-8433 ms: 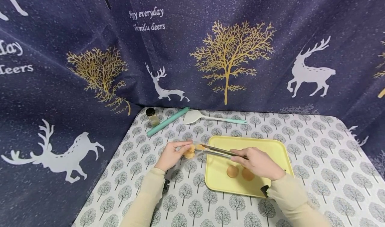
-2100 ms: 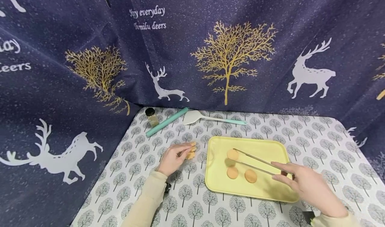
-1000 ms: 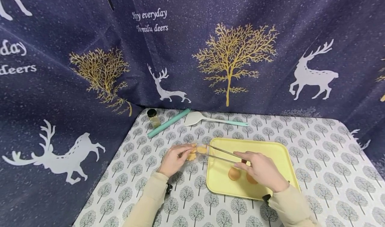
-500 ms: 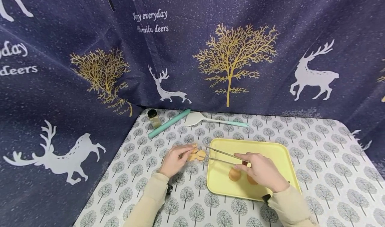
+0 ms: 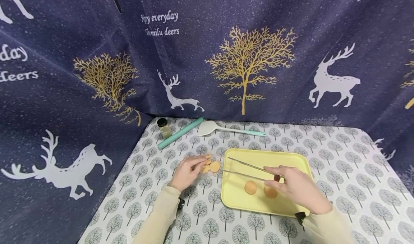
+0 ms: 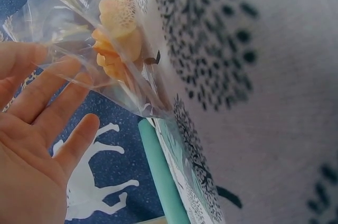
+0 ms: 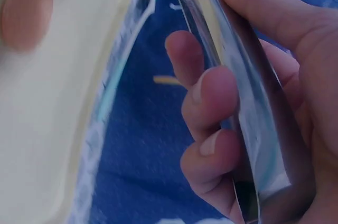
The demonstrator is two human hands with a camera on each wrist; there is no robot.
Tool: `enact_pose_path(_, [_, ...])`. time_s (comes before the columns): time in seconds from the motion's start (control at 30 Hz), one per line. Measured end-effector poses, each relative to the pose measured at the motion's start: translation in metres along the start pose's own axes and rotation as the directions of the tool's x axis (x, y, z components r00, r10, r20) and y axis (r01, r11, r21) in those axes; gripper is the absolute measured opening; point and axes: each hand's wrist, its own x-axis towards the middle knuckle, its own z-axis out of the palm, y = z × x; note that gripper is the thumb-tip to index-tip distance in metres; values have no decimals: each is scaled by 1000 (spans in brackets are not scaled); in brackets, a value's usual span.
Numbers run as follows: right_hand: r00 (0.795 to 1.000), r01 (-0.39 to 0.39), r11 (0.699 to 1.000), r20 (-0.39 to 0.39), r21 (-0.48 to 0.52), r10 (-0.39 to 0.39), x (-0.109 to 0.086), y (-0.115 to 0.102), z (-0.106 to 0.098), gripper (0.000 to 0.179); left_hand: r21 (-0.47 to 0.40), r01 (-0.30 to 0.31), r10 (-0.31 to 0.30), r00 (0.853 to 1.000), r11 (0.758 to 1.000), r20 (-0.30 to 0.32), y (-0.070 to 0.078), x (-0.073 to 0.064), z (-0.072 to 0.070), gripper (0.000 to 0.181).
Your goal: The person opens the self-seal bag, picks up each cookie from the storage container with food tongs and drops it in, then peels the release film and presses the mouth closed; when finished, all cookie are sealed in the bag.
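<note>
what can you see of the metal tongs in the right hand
The tongs look like smooth, reflective metal, with two long, slim arms. The right hand grips them. The arms stand apart, nothing between their tips, which point toward the left edge of the yellow tray; whether they touch it is unclear.

The left sleeve (image 5: 157, 215) is long and cream, of plain cloth with soft creases, and reaches down to the wrist. The right sleeve (image 5: 329, 228) matches it in colour and length, with folds across the forearm. At the end of the left one sits a small black left block (image 5: 181, 203); a squarish black right block (image 5: 300, 218) sits by the other. Both may be cameras, though they show too small to be sure. The left hand (image 5: 187, 173) and right hand (image 5: 295, 187) are bare; the right one has short nails (image 7: 209, 146).
</note>
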Motion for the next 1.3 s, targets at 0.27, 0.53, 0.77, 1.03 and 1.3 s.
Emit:
enact_pose_path(0.27, [995,-75,996,58,-49,77,-27,11,-27,52,-7,43,-43,999,999,11,0,-1,0,24])
enact_pose_path(0.53, [983,-125,990,126,-57,132,-52,24,-38,58,-14,44,-44,999,999,6,0,0,0,23])
enact_pose_path(0.77, [972,-168,984,157,-67,177,-62,31,-38,61,-7,31,-31,1000,999,-2,0,0,0,23])
enact_pose_path(1.03, [964,-178,983,192,-45,184,-62,31,-33,69,-28,30,-30,1000,999,1,0,1,1,23])
enact_pose_path(1.3, [945,-223,974,237,-30,224,-61,33,-30,75,-40,16,-16,1000,999,-2,-1,1,2,23])
